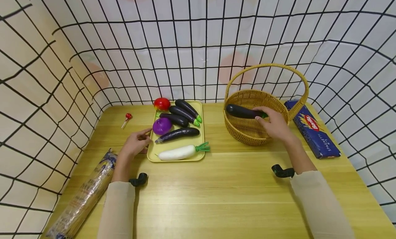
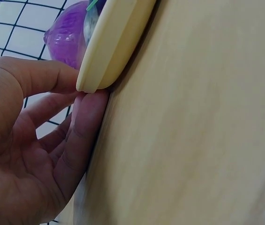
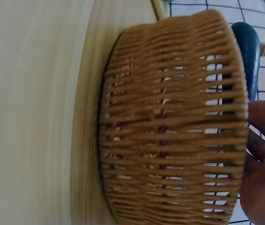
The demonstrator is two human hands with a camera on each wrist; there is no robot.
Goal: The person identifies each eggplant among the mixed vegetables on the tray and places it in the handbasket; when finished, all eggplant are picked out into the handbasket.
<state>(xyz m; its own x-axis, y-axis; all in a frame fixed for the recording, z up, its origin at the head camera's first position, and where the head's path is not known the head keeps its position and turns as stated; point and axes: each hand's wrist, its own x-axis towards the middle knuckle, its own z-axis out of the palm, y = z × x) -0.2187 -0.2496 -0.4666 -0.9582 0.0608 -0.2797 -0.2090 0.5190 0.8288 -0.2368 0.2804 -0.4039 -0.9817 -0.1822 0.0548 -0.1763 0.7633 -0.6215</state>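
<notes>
In the head view my right hand [image 1: 276, 123] grips a dark eggplant [image 1: 241, 111] by its green stem end. The eggplant lies level over the opening of a wicker basket [image 1: 247, 137] with a tall arched handle. The right wrist view shows the basket's wall [image 3: 170, 117], with the eggplant [image 3: 247, 51] above the rim. My left hand [image 1: 136, 143] pinches the left edge of a yellow tray [image 1: 179, 160], thumb above and fingers beneath. On that tray are several eggplants [image 1: 177, 134], a purple onion [image 1: 162, 126], a white radish [image 1: 177, 153] and a red-yellow fruit [image 1: 162, 104].
A blue spaghetti box [image 1: 314, 129] lies right of the basket. On the left are a red lollipop [image 1: 127, 119] and a long clear pack of noodles [image 1: 86, 197]. Black wire grid [image 1: 204, 50] encloses the wooden table [image 1: 216, 194] at the back and sides.
</notes>
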